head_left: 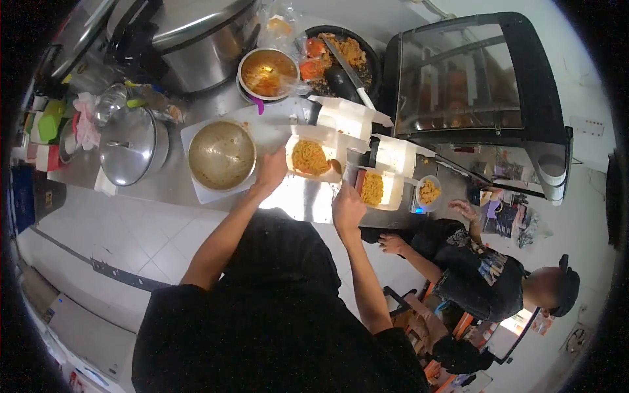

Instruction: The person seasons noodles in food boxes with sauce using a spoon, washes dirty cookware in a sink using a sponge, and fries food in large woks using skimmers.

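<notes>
Yellow-orange noodles [310, 157] in an open white paper box [332, 150]
My left hand [272, 170] pinches its side; my right hand [348, 208] clasps a slim brown-ended spoon [336, 166].

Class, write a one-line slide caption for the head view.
Left hand at an open food box, right hand holding a spoon, metal bowl to the left.

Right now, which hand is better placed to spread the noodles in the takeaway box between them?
Probably the right hand: it appears to hold the spoon, whose bowl is beside the noodles. The left hand appears to steady the takeaway box.
</notes>
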Action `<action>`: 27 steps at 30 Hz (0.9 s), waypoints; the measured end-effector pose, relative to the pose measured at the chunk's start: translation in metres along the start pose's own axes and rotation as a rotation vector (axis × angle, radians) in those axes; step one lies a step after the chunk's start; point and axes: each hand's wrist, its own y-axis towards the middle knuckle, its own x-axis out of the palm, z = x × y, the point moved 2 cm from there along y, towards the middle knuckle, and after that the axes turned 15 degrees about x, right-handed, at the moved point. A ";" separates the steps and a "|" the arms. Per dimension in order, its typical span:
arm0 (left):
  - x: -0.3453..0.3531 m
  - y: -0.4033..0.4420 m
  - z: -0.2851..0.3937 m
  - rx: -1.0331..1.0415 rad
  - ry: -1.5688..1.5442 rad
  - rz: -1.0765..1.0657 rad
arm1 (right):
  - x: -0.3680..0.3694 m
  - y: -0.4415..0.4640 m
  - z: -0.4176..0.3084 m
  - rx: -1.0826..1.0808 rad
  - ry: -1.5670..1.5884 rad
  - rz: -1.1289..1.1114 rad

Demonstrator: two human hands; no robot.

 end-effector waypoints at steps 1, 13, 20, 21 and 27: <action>-0.002 -0.001 0.005 0.001 -0.014 0.008 | 0.013 0.001 0.004 0.037 -0.020 -0.043; 0.005 0.002 -0.005 0.042 0.107 -0.024 | 0.007 -0.004 -0.032 0.067 0.226 0.027; 0.011 0.000 -0.013 0.119 0.005 0.064 | -0.004 0.001 -0.034 -0.107 0.026 0.035; 0.012 0.003 -0.012 0.090 0.011 0.054 | 0.014 0.004 -0.034 -0.206 0.019 -0.006; 0.024 0.001 -0.031 0.066 0.112 0.004 | 0.013 0.009 -0.029 -0.118 0.110 0.114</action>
